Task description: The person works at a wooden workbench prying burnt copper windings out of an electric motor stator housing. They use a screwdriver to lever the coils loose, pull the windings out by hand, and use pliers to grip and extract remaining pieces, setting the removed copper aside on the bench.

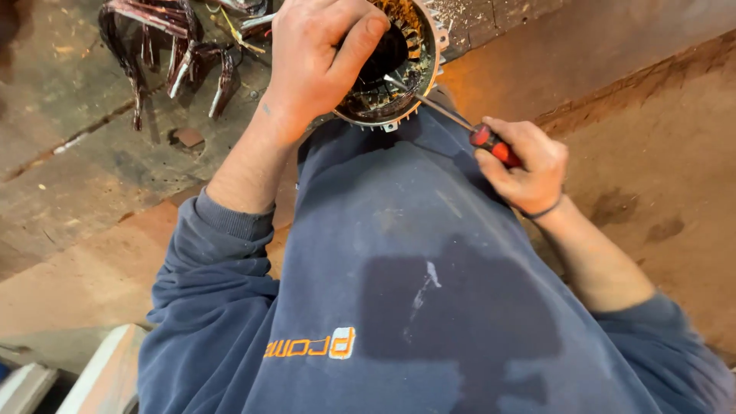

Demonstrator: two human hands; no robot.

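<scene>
Sweatshirt (pixel 399 307): blue, soft, creased, filling the near view.
Right hand (pixel 529 165): closing fully around the red-handled screwdriver (pixel 491 142), its thin shaft reaching into the stator.
Left hand (pixel 318 57): gripping the ribbed metal motor stator (pixel 418 69), far centre.
Advice: brace firmly, lever gently.
Copper coils (pixel 169 54): lying far left.

A single head-worn camera is looking steeply down the person's own chest, so the blue sweatshirt (pixel 414 291) is filling the lower middle of the frame and is appearing upside down to the viewer. It is sitting close to the work, taking in the left hand (pixel 314 61) and the round motor housing (pixel 399 69) at the top edge, the right hand (pixel 525 165) at mid-right, and the worn wooden bench (pixel 92 192) spreading away behind them. With only this one view recording, no other angle is sharing any part of the scene.
</scene>
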